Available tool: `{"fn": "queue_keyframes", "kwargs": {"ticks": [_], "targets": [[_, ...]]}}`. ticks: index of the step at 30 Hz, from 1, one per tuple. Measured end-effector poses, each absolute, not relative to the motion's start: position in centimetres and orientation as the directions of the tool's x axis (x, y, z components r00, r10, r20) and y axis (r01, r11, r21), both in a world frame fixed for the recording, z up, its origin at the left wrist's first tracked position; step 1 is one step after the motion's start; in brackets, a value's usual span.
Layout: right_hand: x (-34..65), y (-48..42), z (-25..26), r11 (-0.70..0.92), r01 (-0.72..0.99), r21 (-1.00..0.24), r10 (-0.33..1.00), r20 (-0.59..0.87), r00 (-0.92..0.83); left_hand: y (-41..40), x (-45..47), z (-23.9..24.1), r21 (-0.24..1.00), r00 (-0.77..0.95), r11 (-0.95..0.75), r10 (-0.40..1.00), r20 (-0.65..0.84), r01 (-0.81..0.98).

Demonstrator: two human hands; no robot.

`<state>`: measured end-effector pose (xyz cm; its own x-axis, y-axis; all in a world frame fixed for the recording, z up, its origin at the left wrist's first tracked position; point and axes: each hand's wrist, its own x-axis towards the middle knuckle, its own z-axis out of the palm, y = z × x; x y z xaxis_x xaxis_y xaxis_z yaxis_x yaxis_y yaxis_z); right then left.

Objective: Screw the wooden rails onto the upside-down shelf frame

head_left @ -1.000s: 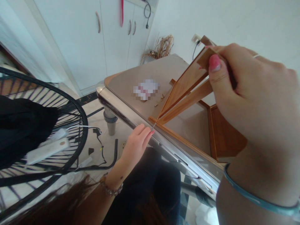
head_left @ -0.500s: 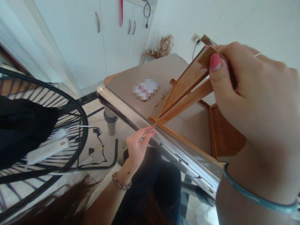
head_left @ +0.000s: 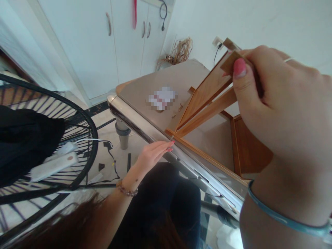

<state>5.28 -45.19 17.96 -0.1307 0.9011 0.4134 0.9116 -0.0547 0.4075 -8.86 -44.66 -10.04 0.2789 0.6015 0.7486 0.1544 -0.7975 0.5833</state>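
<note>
Gripping the raised end of a wooden panel (head_left: 204, 95), the right hand (head_left: 280, 114) is clenched around it at the upper right of the head view, thumb pressed on the panel's top edge. A blue bangle (head_left: 285, 221) sits on that wrist. The panel and a wooden slat (head_left: 207, 112) just under it slope down to the left and meet a wooden rail (head_left: 204, 155) that lies along the near edge of the bench (head_left: 145, 86).

The left hand (head_left: 153, 155) reaches to that corner from below the bench edge, fingers stretched out and close together. Its fingertips touch a small metal pin (head_left: 171, 138) at the joint; whether they pinch the pin cannot be told. A bead bracelet (head_left: 126, 191) circles the left wrist.

Loose screws (head_left: 178, 109) lie on the bench near the panel's lower end. White cupboard doors (head_left: 85, 45) stand behind the bench, and a black wire frame (head_left: 88, 138) stands at the left.
</note>
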Motion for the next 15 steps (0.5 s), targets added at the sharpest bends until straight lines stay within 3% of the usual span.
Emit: {"fn": "queue_keyframes", "kwargs": {"ticks": [4, 9, 12, 15], "targets": [[5.3, -45.2, 18.0, -0.079, 0.905, 0.417, 0.897, 0.425, -0.118, -43.1, -10.1, -9.2, 0.488, 0.431, -0.862, 0.495, 0.754, 0.136], [5.3, -45.0, 17.7, -0.069, 0.899, 0.432, 0.888, 0.436, -0.142, -42.5, -10.7, -6.9, 0.268, 0.545, -0.932, 0.361, 0.757, 0.244], [5.3, -44.9, 17.6, -0.059, 0.897, 0.438, 0.878, 0.450, -0.162, -42.8, -10.7, -6.5, 0.292, 0.598, -0.917, 0.400, 0.695, 0.274], [5.4, -45.0, 17.6, -0.065, 0.897, 0.437, 0.877, 0.453, -0.157, -43.5, -10.4, -7.1, 0.438, 0.565, -0.859, 0.506, 0.652, 0.264]]}}
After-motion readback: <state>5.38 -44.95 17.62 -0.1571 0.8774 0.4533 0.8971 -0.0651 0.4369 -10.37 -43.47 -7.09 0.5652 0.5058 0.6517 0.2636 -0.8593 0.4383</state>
